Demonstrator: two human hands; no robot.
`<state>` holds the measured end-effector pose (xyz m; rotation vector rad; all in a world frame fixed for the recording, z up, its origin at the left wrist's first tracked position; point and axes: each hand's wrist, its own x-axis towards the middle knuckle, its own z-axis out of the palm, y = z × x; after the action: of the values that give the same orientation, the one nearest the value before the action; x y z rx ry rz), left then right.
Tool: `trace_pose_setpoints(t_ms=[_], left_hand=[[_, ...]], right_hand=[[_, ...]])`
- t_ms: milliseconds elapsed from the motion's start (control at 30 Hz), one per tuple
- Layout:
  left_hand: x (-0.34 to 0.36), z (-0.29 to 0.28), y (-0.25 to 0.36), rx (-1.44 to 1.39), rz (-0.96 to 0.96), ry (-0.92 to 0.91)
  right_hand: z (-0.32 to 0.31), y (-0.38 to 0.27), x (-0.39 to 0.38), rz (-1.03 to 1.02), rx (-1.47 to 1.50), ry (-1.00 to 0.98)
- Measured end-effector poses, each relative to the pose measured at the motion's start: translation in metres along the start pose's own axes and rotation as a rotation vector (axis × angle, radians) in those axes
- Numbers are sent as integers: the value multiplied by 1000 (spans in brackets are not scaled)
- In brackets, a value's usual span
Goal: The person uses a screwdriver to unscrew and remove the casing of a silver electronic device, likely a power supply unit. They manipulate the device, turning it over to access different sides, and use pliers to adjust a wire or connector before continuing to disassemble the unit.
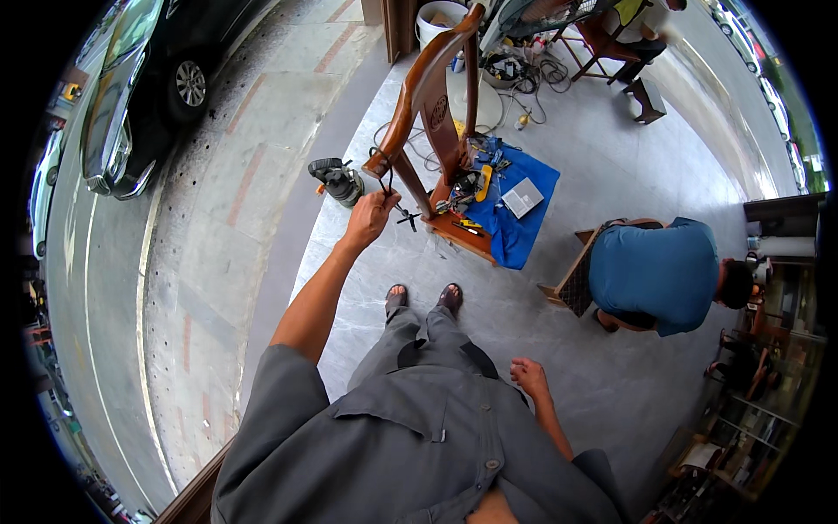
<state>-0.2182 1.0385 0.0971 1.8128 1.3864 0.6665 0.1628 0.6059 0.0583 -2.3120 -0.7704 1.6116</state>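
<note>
My left hand (371, 218) is raised and closed at the left end of a wooden chair's curved top rail. Its fingers grip a thin black cord (385, 168) looped at that end. A dark cross-shaped piece (408, 217) shows just right of the hand; whether it is joined to the cord I cannot tell. The brown chair (447, 131) has a carved back panel. On its seat lie a blue cloth (526, 194), a whitish box (523, 198), a yellow-handled tool (485, 182) and several small tools. Low by my right side, my right hand (530, 377) hangs with loosely bent fingers and nothing visible in them.
A black-and-grey power tool (337, 181) stands on the floor left of the chair. Cables (546, 80) lie behind it. At right, a person in a blue shirt (655, 275) sits bent over. A dark car (166, 83) is parked at the left; another person (642, 35) sits far right.
</note>
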Motion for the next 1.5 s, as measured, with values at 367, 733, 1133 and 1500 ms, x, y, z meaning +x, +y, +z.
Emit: trace_pose_setpoints(t_ms=[367,733,1133,1500], left_hand=[[-79,-91,88,-365,148,-35],[-98,-147,186,-943,166,-231],[-75,-116,180,-947,140,-238],[-82,-44,156,-944,-38,-344]], right_hand=[[56,-80,15,-290,-87,11],[126,-293,14,-928,-182,-56],[148,-248,-6,-477,441,-5],[72,-272,-44,-240,1515,-118]])
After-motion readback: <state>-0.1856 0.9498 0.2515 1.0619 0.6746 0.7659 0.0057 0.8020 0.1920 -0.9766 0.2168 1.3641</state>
